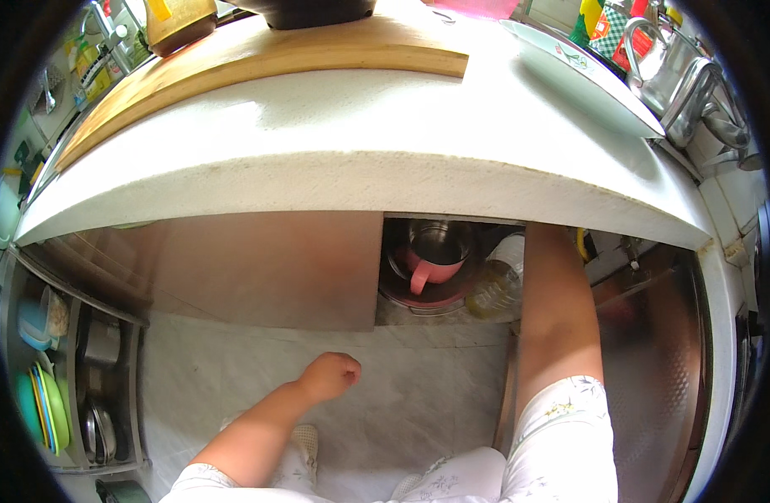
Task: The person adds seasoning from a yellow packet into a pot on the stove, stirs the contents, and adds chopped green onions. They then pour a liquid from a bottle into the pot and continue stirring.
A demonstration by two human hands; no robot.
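Observation:
Over the floor, my left hand point(330, 376) hangs with its fingers curled in, and nothing shows in it. My right forearm reaches under the countertop point(360, 182) into a cabinet; the hand itself is out of view. Left of that forearm, a pink pot point(436, 270) with a handle and a metal inside rests in a dark, round pan point(391, 286). Between them and the arm leans a clear plastic bottle point(495, 289) with something yellowish at its bottom end. What lies deeper in the cabinet is hidden by the counter's edge.
A brown cabinet door point(272, 270) covers the left side; another door point(649, 377) stands swung out at right. On the counter are a wooden board point(397, 53), a dark vessel point(322, 12) and a large white plate point(586, 82). A rack with plates point(55, 409) stands far left.

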